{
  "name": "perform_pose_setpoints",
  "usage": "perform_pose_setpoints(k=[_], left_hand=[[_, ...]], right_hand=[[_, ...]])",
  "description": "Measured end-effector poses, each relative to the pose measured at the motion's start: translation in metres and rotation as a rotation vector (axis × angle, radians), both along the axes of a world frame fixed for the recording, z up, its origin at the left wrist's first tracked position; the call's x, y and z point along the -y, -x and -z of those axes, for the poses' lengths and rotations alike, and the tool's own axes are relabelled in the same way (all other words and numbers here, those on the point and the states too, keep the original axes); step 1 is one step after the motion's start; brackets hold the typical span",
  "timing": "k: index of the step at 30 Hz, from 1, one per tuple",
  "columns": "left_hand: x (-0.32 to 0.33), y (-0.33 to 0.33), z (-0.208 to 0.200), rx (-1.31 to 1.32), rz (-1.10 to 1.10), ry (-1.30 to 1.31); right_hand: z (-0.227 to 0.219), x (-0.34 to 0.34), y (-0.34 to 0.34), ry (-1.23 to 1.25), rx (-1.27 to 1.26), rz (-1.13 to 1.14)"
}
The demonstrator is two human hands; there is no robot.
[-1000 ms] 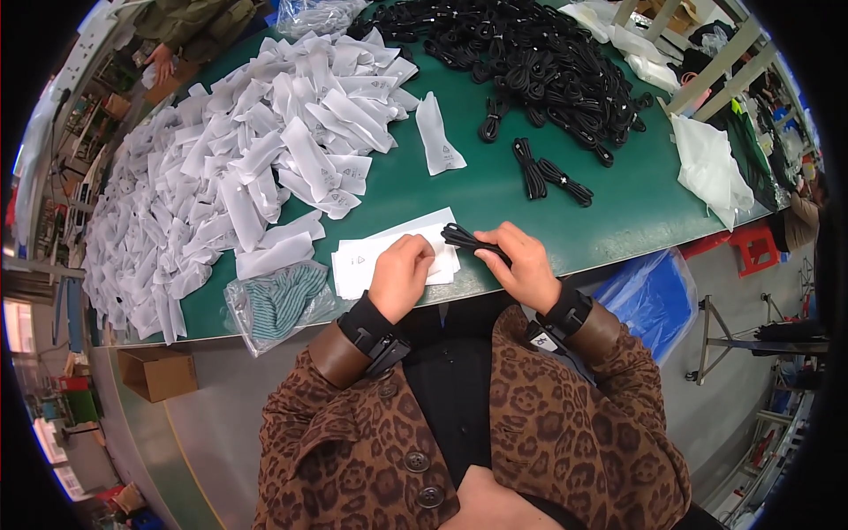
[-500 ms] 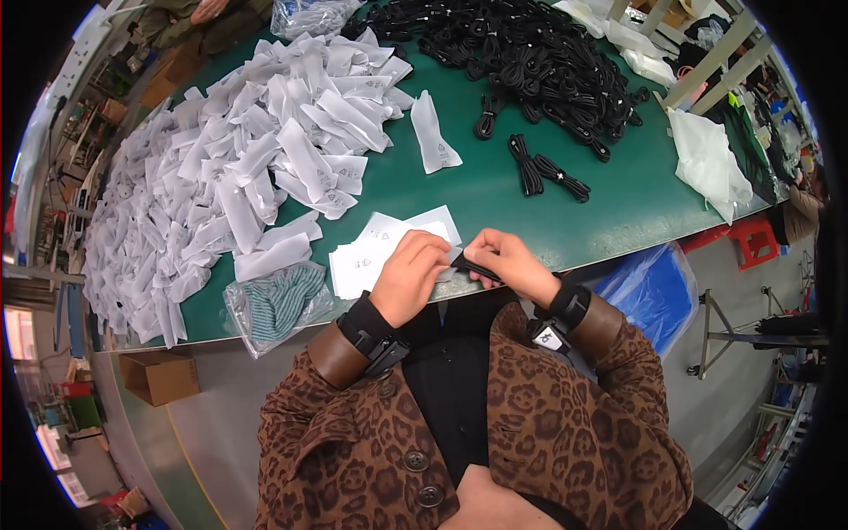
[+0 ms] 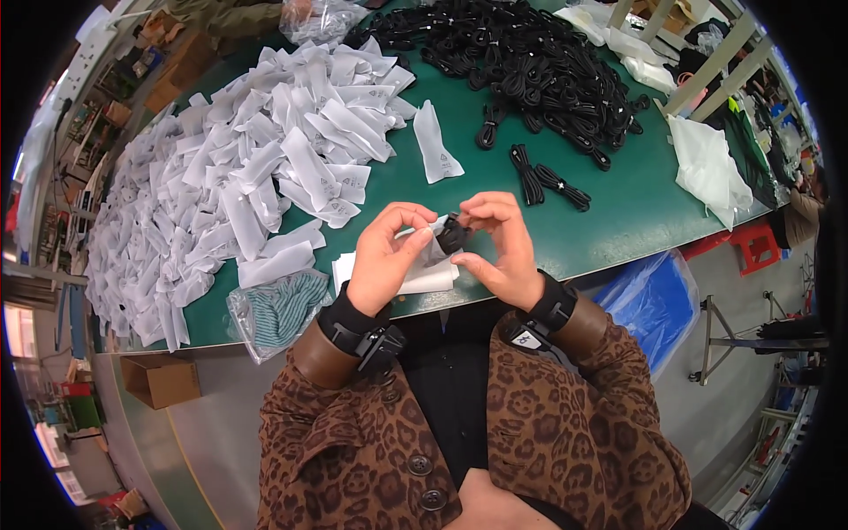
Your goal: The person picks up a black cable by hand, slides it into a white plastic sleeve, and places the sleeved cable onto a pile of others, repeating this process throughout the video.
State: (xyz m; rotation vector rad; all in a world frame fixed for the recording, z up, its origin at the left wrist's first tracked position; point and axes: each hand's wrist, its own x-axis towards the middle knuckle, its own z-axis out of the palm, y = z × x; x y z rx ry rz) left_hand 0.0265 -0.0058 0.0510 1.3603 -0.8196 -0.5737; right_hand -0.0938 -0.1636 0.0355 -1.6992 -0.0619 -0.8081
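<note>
Over the near edge of the table, my left hand (image 3: 387,254) pinches a translucent white bag (image 3: 433,247) between thumb and fingers. A coiled black cable (image 3: 452,235) is at the bag's right-hand end. It looks partly inside, though fingers hide some of the overlap. My right hand (image 3: 505,246) is beside the cable's outer end, thumb and fingers spread apart around it. Whether its fingertips touch the cable is hard to see. Below both hands lies a stack of flat white bags (image 3: 431,279).
Filled white bags (image 3: 256,168) heap up on the left, with a single one (image 3: 433,141) apart. Coiled black cables (image 3: 530,71) pile at the back; two bundles (image 3: 548,177) lie nearer. A bagged striped textile (image 3: 281,309) sits at the front edge. A blue lined bin (image 3: 649,300) stands right.
My right hand has opened from its pinch on the cable, fingers spreading apart. Both hands have risen slightly away from me, and the cable's end now faces up between them.
</note>
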Motion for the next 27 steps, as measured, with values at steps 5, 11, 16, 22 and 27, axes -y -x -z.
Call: perform_pose_setpoints(k=[5,11,16,22,27], left_hand=[[0.002,-0.006,-0.013,-0.478,0.065,0.085],[0.002,-0.010,-0.010,-0.542,0.151,0.074],[0.002,-0.007,-0.006,-0.627,0.199,0.091],[-0.001,-0.010,-0.011,-0.603,0.294,0.145],[-0.028,-0.093,-0.019,0.153,-0.557,0.106]], right_hand=[[-0.017,0.001,-0.006,0.305,0.018,0.020],[-0.015,0.004,-0.009,0.510,-0.018,0.037],[-0.040,0.010,-0.011,0.654,0.061,0.031],[-0.040,0.017,-0.013,0.518,0.107,-0.059],[-0.035,0.063,-0.019,0.704,-0.090,0.469]])
